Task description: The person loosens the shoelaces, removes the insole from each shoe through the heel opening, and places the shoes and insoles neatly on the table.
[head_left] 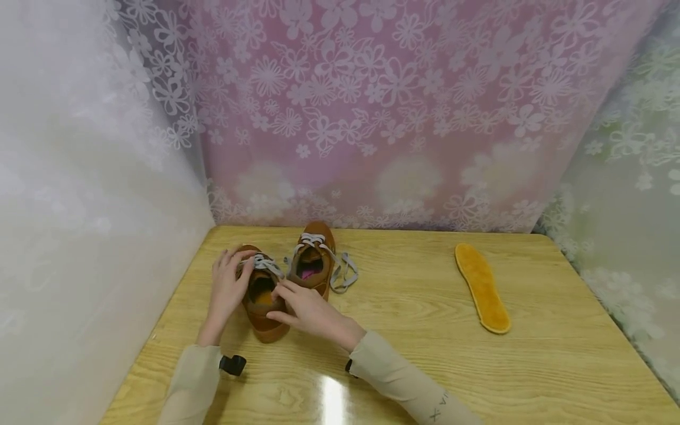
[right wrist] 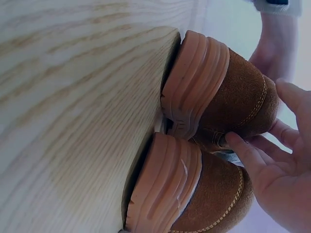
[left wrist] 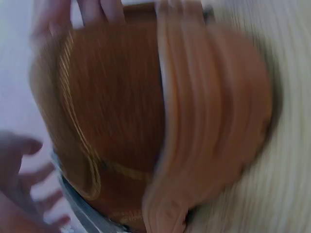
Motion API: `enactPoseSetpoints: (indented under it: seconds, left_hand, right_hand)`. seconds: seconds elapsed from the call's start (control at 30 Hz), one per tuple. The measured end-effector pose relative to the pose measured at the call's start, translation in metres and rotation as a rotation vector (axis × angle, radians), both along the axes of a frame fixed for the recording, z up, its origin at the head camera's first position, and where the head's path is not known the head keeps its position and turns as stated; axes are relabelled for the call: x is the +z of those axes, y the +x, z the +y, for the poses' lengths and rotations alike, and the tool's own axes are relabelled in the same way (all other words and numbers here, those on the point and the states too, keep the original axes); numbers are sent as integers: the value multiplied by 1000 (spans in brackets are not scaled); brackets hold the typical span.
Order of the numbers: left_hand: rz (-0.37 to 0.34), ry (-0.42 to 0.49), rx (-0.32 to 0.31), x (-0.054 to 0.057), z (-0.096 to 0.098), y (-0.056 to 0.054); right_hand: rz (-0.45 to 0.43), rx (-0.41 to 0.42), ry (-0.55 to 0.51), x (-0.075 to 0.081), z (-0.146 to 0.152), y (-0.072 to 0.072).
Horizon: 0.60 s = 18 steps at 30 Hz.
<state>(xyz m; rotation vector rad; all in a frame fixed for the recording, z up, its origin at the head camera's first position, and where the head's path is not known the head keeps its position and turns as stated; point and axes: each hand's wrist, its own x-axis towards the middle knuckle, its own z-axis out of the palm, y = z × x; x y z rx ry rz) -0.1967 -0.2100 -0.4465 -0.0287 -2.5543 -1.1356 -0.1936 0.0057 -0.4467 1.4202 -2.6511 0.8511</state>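
Two brown shoes at the left side of the wooden table (head_left: 404, 348), soles down, toes pointing away from me. Left shoe (head_left: 271, 329) is the one I'm on. Left hand (head_left: 229, 282) holds it by the laced front, fingers bent over the upper, thumb by the laces (head_left: 265, 264). Right hand (head_left: 310, 310) is at its opening: thumb toward the heel, a wide gap between thumb and forefinger. Can't tell if the fingers pinch the collar.

Contents: left shoe has an orange lining piece (head_left: 264, 297) showing at the heel end; the front of the cavity is dark, can't read it. Right shoe (head_left: 318, 229) has a pink patch (head_left: 307, 273) inside; too small to say what it is. Its heel is partly behind my right hand. Shoes sit just beside each other; can't confirm contact. Right shoe's grey lace (head_left: 345, 275) trails off its right side in loops on the wood.

Loose furry orange insole (head_left: 482, 289) lies flat on the table's right half, slightly slanted, well apart from both shoes. Left wrist view is blurred: heel and ridged sole readable, not much else.
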Motion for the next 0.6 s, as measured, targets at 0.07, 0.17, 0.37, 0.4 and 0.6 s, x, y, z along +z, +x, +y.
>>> enactPoseSetpoints:
  seconds: [0.07,0.17,0.37,0.4,0.6]
  left_hand:
    - [-16,-54,-102,-1,-2,-6]
    - [-56,-95,-167,-3,-3,-7]
    - [-100,-113,-143,-2,1,5]
    - [-102,-114,-136,-1,2,7]
    - [-80,-103,-121,0,6,18]
  right_hand:
    - [-10,0,3,0,3,1]
    - [-28,1,4,-1,6,2]
    - [-5,-23,0,-4,12,6]
    - [7,-25,-1,-4,13,7]
    - [105,-17,-20,-8,25,12]
